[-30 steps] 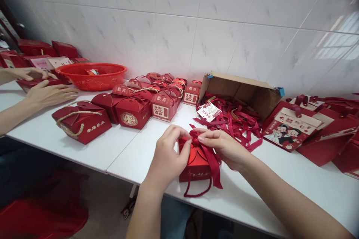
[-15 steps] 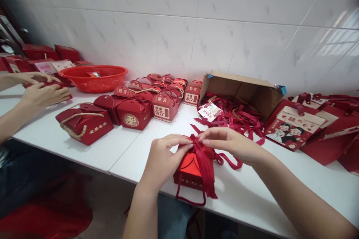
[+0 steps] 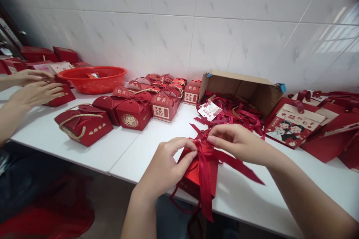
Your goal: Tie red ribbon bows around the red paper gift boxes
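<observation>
On the white bench (image 3: pixel 146 142), a red box (image 3: pixel 191 175) sits at the near edge, my left fingers (image 3: pixel 193 154) pinching its ribbon (image 3: pixel 204 179), my right fingers (image 3: pixel 213 141) bent close, their grip hard to tell, so I should hold the middle snug.

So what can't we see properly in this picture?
All in the head view:
Whether the ribbon is knotted on the red box: fingers of the left hand and right hand get in the way.
Most of the red basin's floor: its near wall hides it.
Any print on the packet inside: too small.
The rightmost bag: cut off by the right edge.
</observation>
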The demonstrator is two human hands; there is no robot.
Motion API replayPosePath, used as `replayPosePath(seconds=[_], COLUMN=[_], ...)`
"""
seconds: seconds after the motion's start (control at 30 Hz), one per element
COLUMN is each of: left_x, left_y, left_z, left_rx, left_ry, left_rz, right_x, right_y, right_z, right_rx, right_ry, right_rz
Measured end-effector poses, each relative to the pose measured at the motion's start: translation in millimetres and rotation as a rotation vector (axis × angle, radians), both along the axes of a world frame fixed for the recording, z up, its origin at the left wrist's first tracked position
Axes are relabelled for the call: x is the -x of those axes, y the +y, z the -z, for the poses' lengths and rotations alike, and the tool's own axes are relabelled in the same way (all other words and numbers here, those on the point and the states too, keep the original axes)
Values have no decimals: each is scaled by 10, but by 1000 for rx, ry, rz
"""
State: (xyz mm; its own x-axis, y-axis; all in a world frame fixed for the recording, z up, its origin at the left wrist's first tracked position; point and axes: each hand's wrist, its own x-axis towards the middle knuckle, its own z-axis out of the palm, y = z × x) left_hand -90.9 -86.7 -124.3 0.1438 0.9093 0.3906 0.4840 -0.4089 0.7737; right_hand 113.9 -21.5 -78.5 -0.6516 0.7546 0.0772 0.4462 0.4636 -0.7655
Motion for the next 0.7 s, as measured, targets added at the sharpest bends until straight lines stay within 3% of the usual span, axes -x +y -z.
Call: replayPosePath(seconds=[0.2,0.37,0.43,0.6,0.7], left_x=[-19,-4,9,46,53], left_y=[1,-25,-37,-60,-62], left_z=[-13,-35,-44,-54,-57], left_rx=[-36,-51,-56,-55,-48], left_ry=[-8,20,34,91,120], left_rz=[32,25,10,-40,-50], right_x=[164,123,95,56,45], right_y=[43,39,41,50,41], right_z=[174,141,110,72,77], right_rx=[167,182,118,-204,-282], right_ry=[147,136,125,30,-26], right_rz=[-88,-193,-227,-305,-316])
